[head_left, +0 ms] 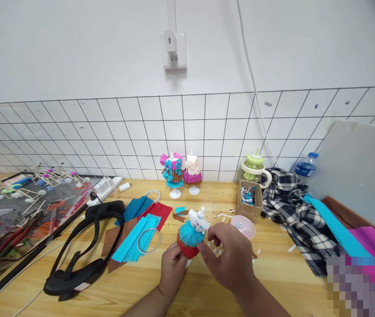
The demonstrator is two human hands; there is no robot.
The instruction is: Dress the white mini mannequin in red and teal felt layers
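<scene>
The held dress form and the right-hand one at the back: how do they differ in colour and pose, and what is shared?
Colour: the held dress form has a white top, blue middle and red below; the back dress form has a cream top over magenta and brown.
Pose: the held dress form tilts in the left hand; the back dress form stands upright on the table.
Both have white knobbed necks.

Small dress, centre: crinkled, matt, papery from my remote seat
Bench, bottom: smooth grained wood; I catch a soft sheen
Box, right of centre: dull cardboard
Checked cloth, right: rumpled matt fabric
Headset, lower left: smooth dark plastic
</scene>
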